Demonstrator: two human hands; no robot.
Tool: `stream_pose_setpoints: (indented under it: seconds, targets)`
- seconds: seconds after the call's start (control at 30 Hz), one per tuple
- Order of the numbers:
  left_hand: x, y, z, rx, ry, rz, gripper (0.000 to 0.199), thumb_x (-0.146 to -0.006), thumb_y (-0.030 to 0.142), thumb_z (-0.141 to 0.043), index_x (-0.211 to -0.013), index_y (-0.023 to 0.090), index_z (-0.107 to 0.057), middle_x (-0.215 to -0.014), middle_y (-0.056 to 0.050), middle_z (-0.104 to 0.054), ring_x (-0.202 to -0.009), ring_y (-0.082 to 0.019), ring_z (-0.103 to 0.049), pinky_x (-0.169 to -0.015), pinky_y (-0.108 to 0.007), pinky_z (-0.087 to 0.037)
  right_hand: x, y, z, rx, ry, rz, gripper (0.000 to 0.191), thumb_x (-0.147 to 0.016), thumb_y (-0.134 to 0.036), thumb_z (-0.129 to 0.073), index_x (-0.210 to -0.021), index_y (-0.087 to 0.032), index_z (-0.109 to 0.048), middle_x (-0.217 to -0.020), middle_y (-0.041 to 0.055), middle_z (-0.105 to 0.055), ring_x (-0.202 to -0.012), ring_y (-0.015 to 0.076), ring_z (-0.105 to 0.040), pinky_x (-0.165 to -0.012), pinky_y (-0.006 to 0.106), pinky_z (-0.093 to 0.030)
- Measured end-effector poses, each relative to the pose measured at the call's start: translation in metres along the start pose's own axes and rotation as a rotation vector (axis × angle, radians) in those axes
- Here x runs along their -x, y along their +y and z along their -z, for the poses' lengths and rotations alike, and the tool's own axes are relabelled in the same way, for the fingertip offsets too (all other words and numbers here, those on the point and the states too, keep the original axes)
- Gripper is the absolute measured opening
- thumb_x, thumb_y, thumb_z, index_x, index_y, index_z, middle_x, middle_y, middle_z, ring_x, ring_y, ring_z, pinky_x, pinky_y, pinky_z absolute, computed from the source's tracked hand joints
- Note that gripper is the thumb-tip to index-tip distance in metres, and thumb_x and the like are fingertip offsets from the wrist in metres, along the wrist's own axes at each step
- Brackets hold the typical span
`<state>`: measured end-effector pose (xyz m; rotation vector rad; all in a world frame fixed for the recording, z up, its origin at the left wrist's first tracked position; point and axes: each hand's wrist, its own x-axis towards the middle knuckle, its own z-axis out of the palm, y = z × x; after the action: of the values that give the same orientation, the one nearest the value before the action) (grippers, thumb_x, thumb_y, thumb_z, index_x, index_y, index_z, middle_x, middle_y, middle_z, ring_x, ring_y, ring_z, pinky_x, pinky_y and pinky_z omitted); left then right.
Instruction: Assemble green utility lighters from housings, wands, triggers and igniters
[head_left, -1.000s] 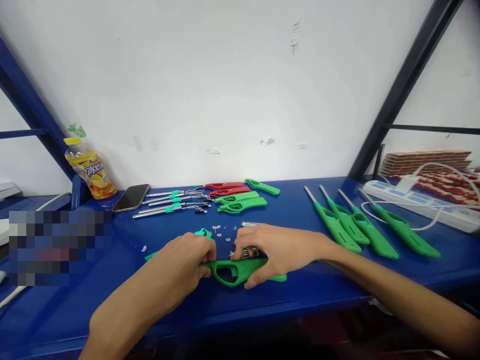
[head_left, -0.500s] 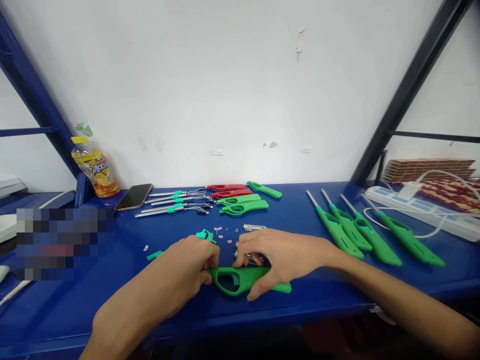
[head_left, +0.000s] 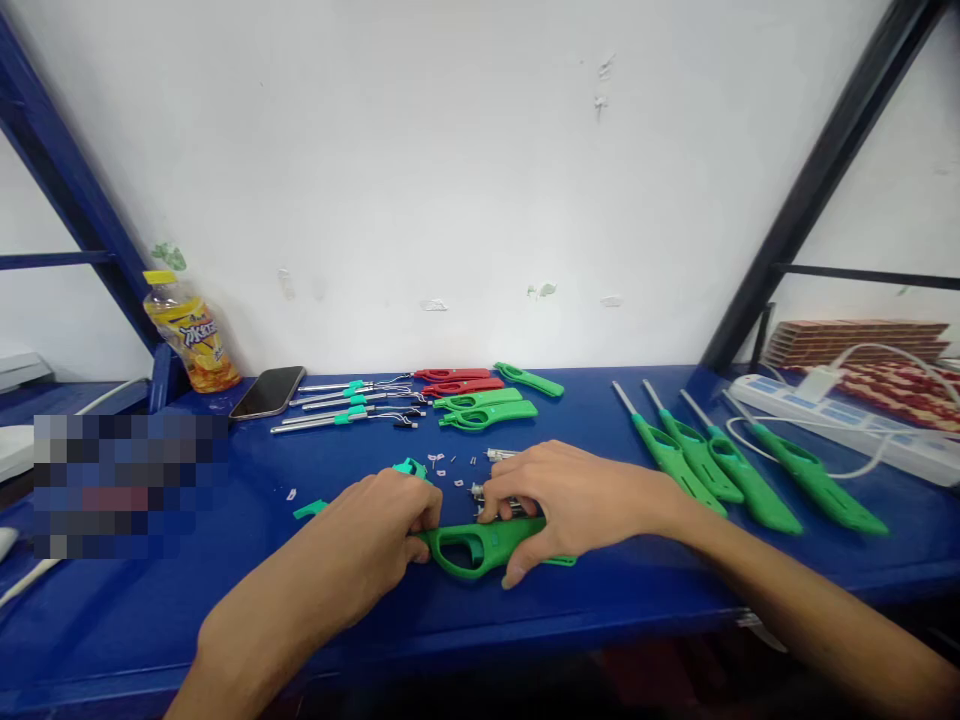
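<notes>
A green lighter handle casing [head_left: 491, 547] lies crosswise near the table's front edge, its finger loop facing me. At its narrow left end, my left hand [head_left: 386, 515] pinches it between thumb and fingers. My right hand [head_left: 570, 505] arches over the wide end, thumb on the near side and fingers on the far side. The palm hides part of that end. Behind my hands are clear-and-metal lighter inserts [head_left: 500, 455], partly covered by my right fingers. Teal plastic pieces [head_left: 409, 467] and tiny pale tabs [head_left: 459, 483] lie close to my left hand.
Metal lighter tubes with wires [head_left: 330, 420] lie at the back, beside red half-casings [head_left: 459, 386] and green half-casings [head_left: 487, 412]. Several whole green lighters [head_left: 757, 485] rest on the right, near a white power strip [head_left: 847, 425]. A phone [head_left: 268, 393] and drink bottle [head_left: 193, 335] are back left.
The casing has shifted slightly away from me and tilted a little, its right end higher in view. My right hand has moved slightly right and away; both hands keep their hold.
</notes>
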<state>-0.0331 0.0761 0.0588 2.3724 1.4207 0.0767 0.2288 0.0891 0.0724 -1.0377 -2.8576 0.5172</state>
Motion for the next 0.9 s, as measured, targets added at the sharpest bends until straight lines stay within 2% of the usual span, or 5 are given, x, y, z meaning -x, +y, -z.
stream_pose_setpoints:
  seconds: [0.33,0.5,0.67,0.77,0.9]
  targets:
    - [0.000,-0.001,-0.002,-0.021,0.003,0.014,0.018,-0.089,0.012,-0.071,-0.087,0.030,-0.072,-0.093,0.003,-0.073,-0.089,-0.021,-0.063,-0.069,-0.033,-0.034,0.002,0.005,0.000,0.081,0.036,-0.004,0.053,-0.085,-0.072,-0.077,-0.115,-0.028,-0.073,-0.101,0.0004,-0.070,-0.081,0.0200,-0.062,-0.065,0.029,-0.032]
    - [0.001,0.000,-0.002,-0.031,0.005,0.020,0.018,-0.090,0.012,-0.069,-0.087,0.029,-0.072,-0.093,0.003,-0.073,-0.088,-0.022,-0.063,-0.068,-0.033,-0.033,0.004,0.006,0.003,0.113,0.053,-0.029,0.058,-0.089,-0.075,-0.070,-0.124,-0.028,-0.073,-0.109,0.0039,-0.072,-0.088,0.0247,-0.067,-0.070,0.032,-0.038]
    - [0.001,0.002,-0.002,-0.041,0.001,0.019,0.016,-0.089,0.012,-0.071,-0.088,0.028,-0.072,-0.095,0.001,-0.074,-0.090,-0.023,-0.064,-0.070,-0.033,-0.035,0.003,0.013,0.004,0.116,0.043,0.044,0.035,-0.112,-0.047,-0.050,-0.126,-0.026,-0.074,-0.111,0.0061,-0.074,-0.099,0.0247,-0.069,-0.079,0.034,-0.045]
    - [0.001,0.003,-0.002,-0.047,-0.002,0.024,0.015,-0.090,0.013,-0.070,-0.088,0.028,-0.071,-0.095,0.001,-0.074,-0.089,-0.023,-0.064,-0.069,-0.033,-0.035,0.002,0.019,0.002,0.127,0.037,0.048,0.026,-0.110,-0.031,-0.055,-0.129,-0.027,-0.072,-0.112,0.0058,-0.072,-0.098,0.0234,-0.068,-0.077,0.032,-0.045]
    - [0.001,0.005,-0.001,-0.060,0.001,0.025,0.015,-0.089,0.014,-0.072,-0.087,0.029,-0.072,-0.096,0.001,-0.074,-0.089,-0.024,-0.065,-0.069,-0.034,-0.035,0.002,0.019,0.002,0.134,0.053,0.049,0.025,-0.110,-0.025,-0.055,-0.129,-0.027,-0.071,-0.115,0.0059,-0.070,-0.096,0.0224,-0.067,-0.076,0.032,-0.044]
